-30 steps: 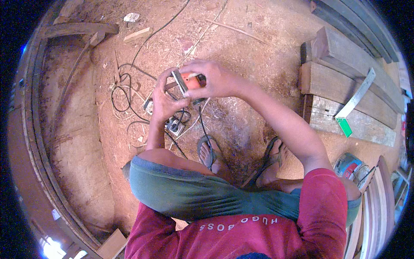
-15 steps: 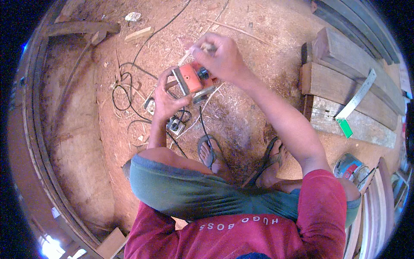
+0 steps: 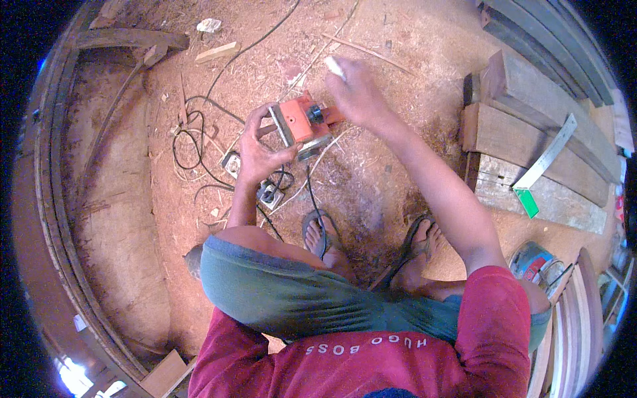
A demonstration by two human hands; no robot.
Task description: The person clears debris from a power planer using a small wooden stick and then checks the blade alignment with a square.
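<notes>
Change: my right hand (image 3: 361,93) is off the orange power tool's (image 3: 293,121) front and farther right than a second ago; the tool's body shows clear.
Meaning: left hand (image 3: 255,151) seems to carry most of the weight now.
Tool spot: between the hands, above the dirt floor (image 3: 378,172), left of centre.
Left grip: holding the tool's plate end, thumb near, fingers far.
Right grip: narrow, pinching a pale piece (image 3: 334,66); tool contact unclear.
Right arm: reaching far-left.

Has looped cable (image 3: 175,142) left of the power tool (image 3: 295,121), a socket strip (image 3: 271,195) on its near side, a wood offcut (image 3: 217,53) beyond it to the left, and stacked timbers (image 3: 502,131) well to its right with a try square (image 3: 548,154) on them.
</notes>
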